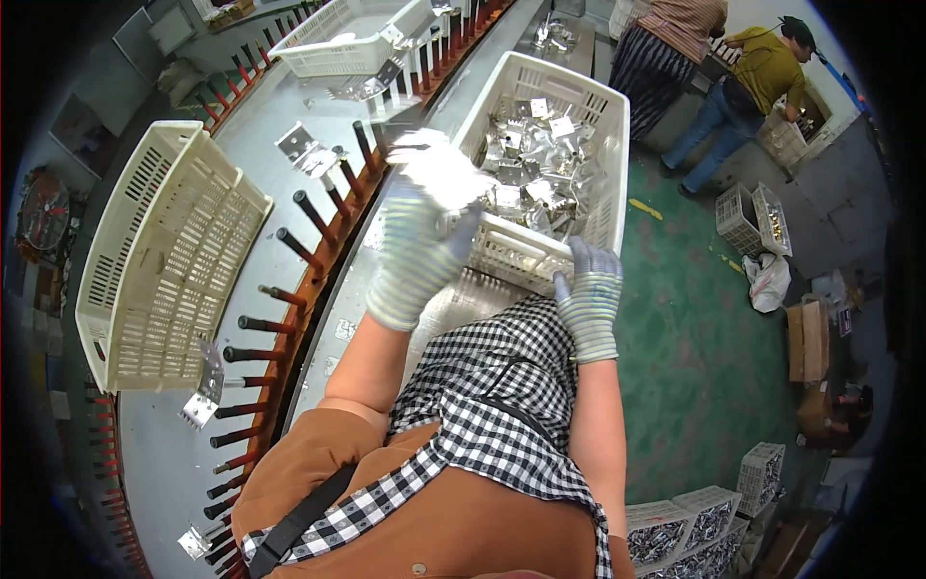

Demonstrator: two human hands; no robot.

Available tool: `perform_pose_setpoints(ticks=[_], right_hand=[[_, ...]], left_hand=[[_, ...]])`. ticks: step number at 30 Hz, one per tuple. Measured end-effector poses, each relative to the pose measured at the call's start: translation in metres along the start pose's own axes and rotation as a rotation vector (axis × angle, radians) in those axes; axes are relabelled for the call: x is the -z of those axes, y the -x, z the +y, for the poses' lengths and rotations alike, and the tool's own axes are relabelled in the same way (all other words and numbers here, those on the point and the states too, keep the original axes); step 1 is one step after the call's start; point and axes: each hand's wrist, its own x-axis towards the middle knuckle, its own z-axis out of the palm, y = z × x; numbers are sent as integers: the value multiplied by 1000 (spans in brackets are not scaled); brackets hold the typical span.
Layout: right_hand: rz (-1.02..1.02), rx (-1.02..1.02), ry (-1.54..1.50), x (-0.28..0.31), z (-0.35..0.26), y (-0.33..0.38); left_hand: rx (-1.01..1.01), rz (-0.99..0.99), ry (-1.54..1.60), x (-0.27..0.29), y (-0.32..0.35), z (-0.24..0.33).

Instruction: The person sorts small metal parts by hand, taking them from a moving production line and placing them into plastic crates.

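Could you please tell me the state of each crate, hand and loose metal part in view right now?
White crate: upright, filled with shiny metal parts.
Left hand: gloved, raised over the crate's near corner, blurred.
Right hand: gloved, fingers on the crate's near rim.
Cream crate: tipped on its side, empty.
Metal brackets: lying loose on the conveyor.

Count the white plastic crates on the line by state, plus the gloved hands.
White slotted plastic crate filled with shiny metal brackets: 1
White slotted plastic crate tipped on its side, nothing visible inside: 1
White slotted plastic crate at the far end, contents unclear: 1
Gloved hands, left and right: 2
Total: 5
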Motion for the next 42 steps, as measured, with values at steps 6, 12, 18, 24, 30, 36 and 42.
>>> perform_pose_setpoints(ticks=[6, 12, 18, 24, 30, 36, 42], right_hand=[[-1, -6, -6, -3, 0, 2], [-12, -16, -11, 0, 2, 1], [1, -14, -14, 0, 1, 0], [-11, -13, -17, -1, 2, 1], [-13, -16, 0, 0, 1, 1], [-15, -13, -18, -1, 2, 1], [-2, -12, -4, -2, 2, 2]], left_hand=[[34, -436, -306, -30, 32, -37], [103, -125, -267, -4, 36, -52], [162, 125, -225, 8, 37, -74], [178, 320, -153, 7, 32, -93], [239, 344, -212, 19, 29, -100], [194, 397, -256, 23, 29, -113], [281, 392, -401, 31, 23, -109]])
